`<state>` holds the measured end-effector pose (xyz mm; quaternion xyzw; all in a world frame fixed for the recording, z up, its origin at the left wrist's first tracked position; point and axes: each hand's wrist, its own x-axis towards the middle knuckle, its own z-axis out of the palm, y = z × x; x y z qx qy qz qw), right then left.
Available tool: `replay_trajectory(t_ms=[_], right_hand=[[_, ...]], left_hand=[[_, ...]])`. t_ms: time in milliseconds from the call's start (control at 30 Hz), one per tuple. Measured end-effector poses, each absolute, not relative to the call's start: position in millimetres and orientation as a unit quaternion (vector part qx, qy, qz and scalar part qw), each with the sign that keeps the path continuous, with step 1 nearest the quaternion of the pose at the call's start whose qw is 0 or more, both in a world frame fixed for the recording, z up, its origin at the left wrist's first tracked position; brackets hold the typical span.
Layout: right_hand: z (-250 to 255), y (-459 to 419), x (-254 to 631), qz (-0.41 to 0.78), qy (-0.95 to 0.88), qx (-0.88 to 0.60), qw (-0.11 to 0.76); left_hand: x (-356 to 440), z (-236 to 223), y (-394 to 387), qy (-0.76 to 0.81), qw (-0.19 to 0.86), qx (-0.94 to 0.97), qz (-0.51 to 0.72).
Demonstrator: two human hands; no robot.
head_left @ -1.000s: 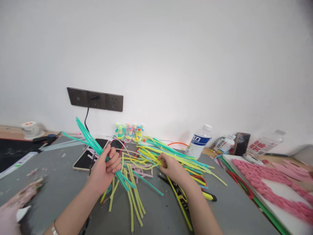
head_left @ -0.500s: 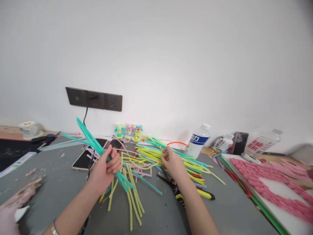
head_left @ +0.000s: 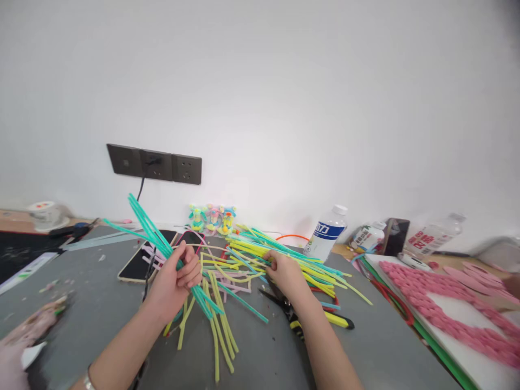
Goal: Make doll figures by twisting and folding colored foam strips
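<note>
My left hand is closed around a bunch of teal pipe cleaners, which fan out above the fist and stick out below it. Several pale yellow-green pipe cleaners lie on the table under that hand. At the pile of yellow and teal pipe cleaners, my right hand has its fingers curled and pinched together at the left part of the pile. What is between those fingertips is hidden. Beneath my right wrist lie black pliers with yellow-and-black handles, partly covered by the forearm.
Three small fuzzy figures stand by the wall. A bottle with a blue label stands behind the pile. On the left are a dark tablet and a cable. A pink braided piece on a white board lies at right, near a phone.
My right hand has shifted slightly down and left over the pile, its fingers curling closer in. My left hand still holds the teal bunch in nearly the same place.
</note>
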<state>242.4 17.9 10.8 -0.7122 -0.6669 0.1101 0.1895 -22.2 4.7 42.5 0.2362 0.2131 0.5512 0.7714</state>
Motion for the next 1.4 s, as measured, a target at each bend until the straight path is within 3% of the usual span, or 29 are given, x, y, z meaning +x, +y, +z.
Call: replay_trajectory(t_ms=[500, 833, 1067, 1400], right_hand=[[11, 23, 240, 0.052, -0.631, -0.751, 0.187], [-2, 31, 239, 0.026, -0.629, -0.741, 0.233], [-3, 32, 246, -0.009, -0.647, -0.682, 0.341], [28, 16, 242, -0.114, -0.553, -0.593, 0.574]], left_hand=[[-22, 35, 6, 0.222, 0.777, 0.242, 0.537], [-20, 31, 6, 0.231, 0.778, 0.251, 0.527], [-20, 32, 5, 0.232, 0.779, 0.251, 0.526], [-17, 35, 3, 0.255, 0.772, 0.276, 0.513]])
